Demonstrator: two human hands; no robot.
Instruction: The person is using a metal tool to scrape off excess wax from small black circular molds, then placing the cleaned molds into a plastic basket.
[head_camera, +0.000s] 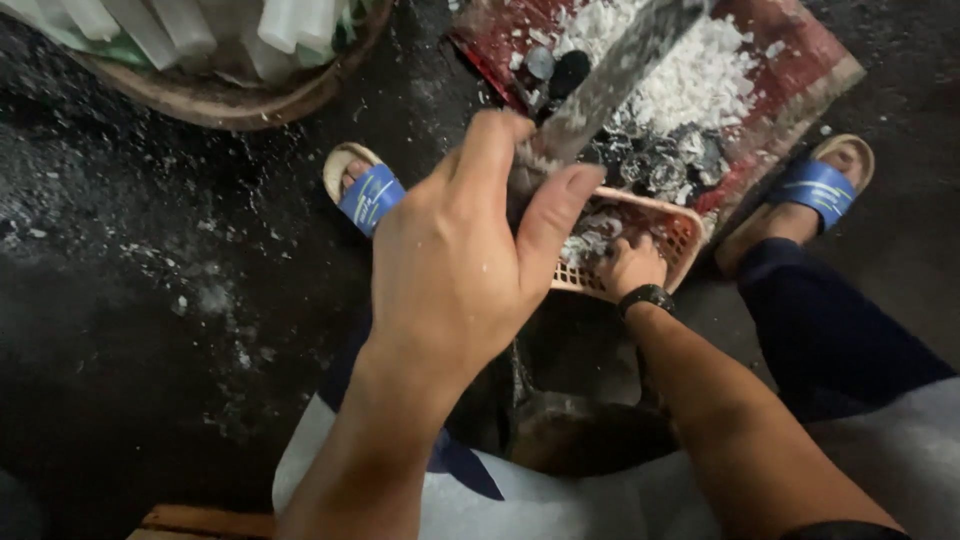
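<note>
Left hand (460, 270) at frame centre, clenched on a big knife (610, 75) — right hand (632, 268) reaching into a pink basket (680, 225) of white chips, grip unclear.

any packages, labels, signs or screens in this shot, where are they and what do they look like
No packages, signs or lit screens show.
Sandal strap marks: the blue strap of the left sandal, upper left of the left hand, carries pale printed markings; the right sandal, at the right edge beside the red board, carries the same.
Wrist device: a black band on the right hand, which reaches into the tan plastic basket; its face is not visible.
</note>
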